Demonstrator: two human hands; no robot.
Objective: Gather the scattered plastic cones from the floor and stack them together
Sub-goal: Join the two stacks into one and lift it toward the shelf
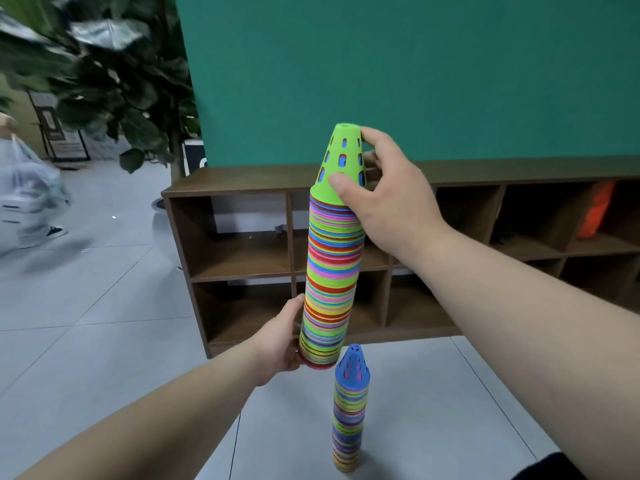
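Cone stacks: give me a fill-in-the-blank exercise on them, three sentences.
The left hand holds the tall stack at its base; the right hand grips its ____ top cone.
The short stack stands on the ____.
The short stack's uppermost cone is ____.
Missing: green; floor; blue.

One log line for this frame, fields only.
left hand: holds tall stack base | right hand: grips green top cone | short stack: upright on floor

No text can be read; the standing signboard by the plant is too blurred.
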